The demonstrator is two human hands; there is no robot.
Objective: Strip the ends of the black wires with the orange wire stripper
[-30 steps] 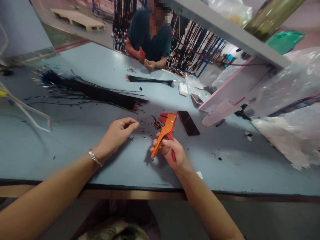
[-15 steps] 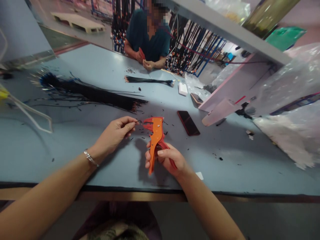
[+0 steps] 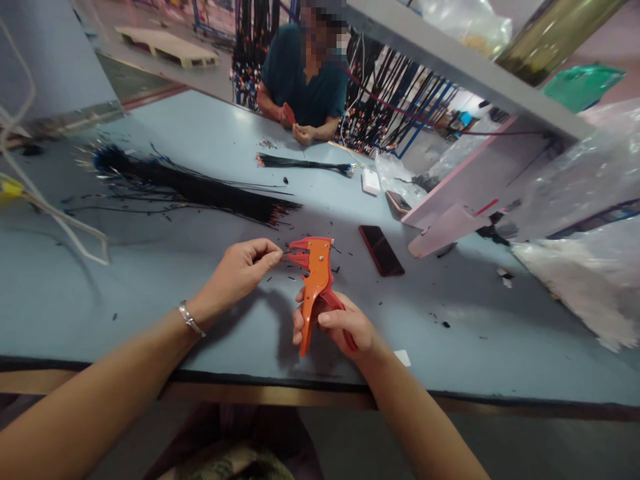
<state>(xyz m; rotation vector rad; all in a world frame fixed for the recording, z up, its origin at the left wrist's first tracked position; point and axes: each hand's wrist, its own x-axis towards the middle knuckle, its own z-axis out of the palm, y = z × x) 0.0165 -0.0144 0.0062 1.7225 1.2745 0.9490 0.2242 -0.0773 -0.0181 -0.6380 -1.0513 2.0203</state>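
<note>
Between thumb and fingers, my left hand [image 3: 249, 265] pinches a thin black wire [image 3: 286, 253], whose end reaches into the red jaws of a wire stripper [image 3: 318, 267]. My right hand [image 3: 340, 323] is wrapped round the orange and red handles of that stripper, which points up and to the left. Small black insulation scraps lie on the table around the jaws. A thick bundle of black wires [image 3: 200, 187] lies beyond my left hand, its near ends copper-coloured and its far ends tipped blue and silver.
A dark phone [image 3: 381, 251] lies right of the stripper. Across the blue-grey table [image 3: 150, 287] a co-worker [image 3: 303, 73] holds a red tool by a smaller wire bundle [image 3: 306, 164]. A shelf panel [image 3: 460, 170] and plastic bags [image 3: 590, 180] stand right; a white cable [image 3: 75, 227] hangs left.
My left hand has moved closer to the stripper, and the wire now enters its jaws. The whole view has shifted slightly. My right hand keeps its hold on the stripper.
</note>
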